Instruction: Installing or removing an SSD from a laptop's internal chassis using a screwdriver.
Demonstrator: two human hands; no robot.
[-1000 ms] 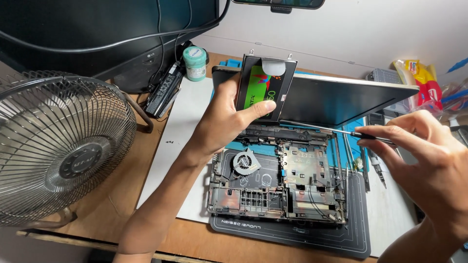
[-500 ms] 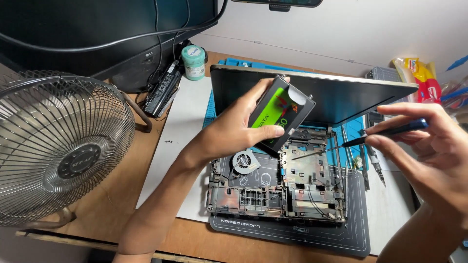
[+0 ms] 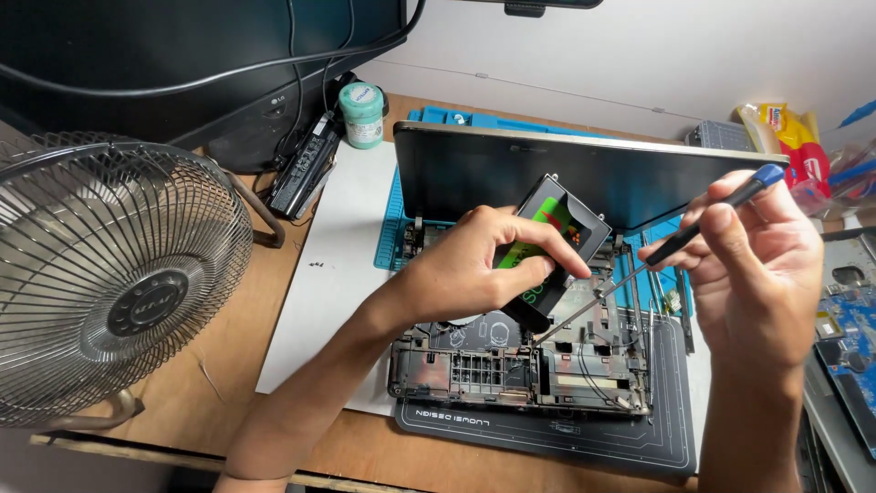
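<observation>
— Where's the drive sitting?

— The drive in its metal caddy (image 3: 558, 228), black with a green label, is tilted above the opened laptop base (image 3: 520, 365), in front of the laptop screen (image 3: 584, 173) that stands raised behind it. It's off the chassis, carried in the air.

— Which hand has it?

— The left hand (image 3: 465, 274). Its fingers are curled around the caddy, thumb across the top edge, clamping it from the left side.

— And the other one?

— The right hand (image 3: 757, 265) pinches a screwdriver (image 3: 675, 242) with a blue-capped black handle between thumb and fingertips. The thin shaft slants down and left; its tip lies close to the lower corner of the caddy, over the base. Whether it touches a screw, I cannot tell.

— What's under all that?

— The base rests on a dark work mat (image 3: 547, 438), partly over a white sheet (image 3: 338, 274) and a blue mat (image 3: 474, 119), all on the wooden worktop (image 3: 237, 347).

— Anything round about?

— A metal desk fan (image 3: 109, 292) at the left, a small green-lidded jar (image 3: 363, 114) and a black battery pack (image 3: 301, 169) near the back, and a blue circuit board (image 3: 849, 333) at the right edge.
</observation>
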